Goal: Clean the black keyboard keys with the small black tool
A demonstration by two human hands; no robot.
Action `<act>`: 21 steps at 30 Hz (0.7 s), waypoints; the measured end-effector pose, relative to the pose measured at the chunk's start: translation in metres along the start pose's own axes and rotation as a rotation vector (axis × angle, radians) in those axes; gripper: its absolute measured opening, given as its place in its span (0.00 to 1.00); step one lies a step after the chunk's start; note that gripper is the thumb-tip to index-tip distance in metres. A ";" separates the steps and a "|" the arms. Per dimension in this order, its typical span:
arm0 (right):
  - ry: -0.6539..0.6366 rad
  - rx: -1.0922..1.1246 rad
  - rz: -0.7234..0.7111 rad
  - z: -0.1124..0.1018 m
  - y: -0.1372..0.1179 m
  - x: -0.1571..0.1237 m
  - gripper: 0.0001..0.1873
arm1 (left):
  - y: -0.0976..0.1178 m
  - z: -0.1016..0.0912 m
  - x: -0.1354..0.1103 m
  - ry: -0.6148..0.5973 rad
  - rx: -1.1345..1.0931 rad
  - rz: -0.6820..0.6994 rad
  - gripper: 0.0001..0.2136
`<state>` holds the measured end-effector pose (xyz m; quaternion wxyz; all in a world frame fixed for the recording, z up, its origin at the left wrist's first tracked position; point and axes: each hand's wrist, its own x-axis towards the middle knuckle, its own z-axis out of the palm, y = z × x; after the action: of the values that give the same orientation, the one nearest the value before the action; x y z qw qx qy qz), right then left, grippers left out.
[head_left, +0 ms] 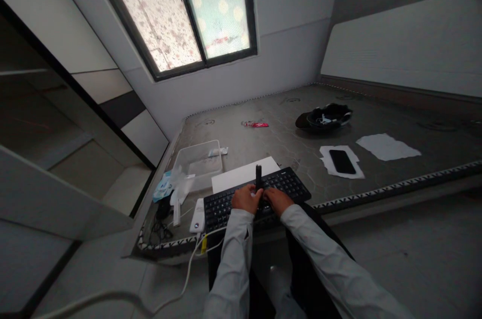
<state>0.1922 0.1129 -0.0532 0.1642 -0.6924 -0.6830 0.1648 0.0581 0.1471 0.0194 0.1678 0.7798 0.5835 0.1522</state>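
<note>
Left hand (245, 198) has fingers closed on a black stick (258, 174), over the keyboard (292, 183). Right hand (277, 201) beside it, fingers curled; grip unclear.

Keyboard (288, 183): was black
Stick (258, 174): was black
Sleeves (237, 241): were pale grey
Window pane (218, 13): showed cream dots on green

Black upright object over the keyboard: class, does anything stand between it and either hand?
Nothing visible does: the left hand grips the black object, and the right hand is close beside it, though its contact is unclear.
</note>
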 end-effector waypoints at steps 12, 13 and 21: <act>0.019 -0.106 0.009 -0.015 -0.015 -0.012 0.11 | -0.012 0.009 0.009 -0.005 -0.029 0.026 0.14; 0.023 -0.106 0.007 -0.015 -0.015 -0.013 0.11 | -0.012 0.010 0.009 -0.001 -0.030 0.034 0.14; -0.003 -0.062 0.087 -0.012 -0.012 -0.012 0.10 | -0.010 0.016 0.011 0.011 -0.022 0.065 0.14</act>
<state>0.1872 0.1015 -0.0367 0.1343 -0.7259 -0.6573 0.1514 0.0592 0.1594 0.0010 0.1680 0.7957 0.5570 0.1682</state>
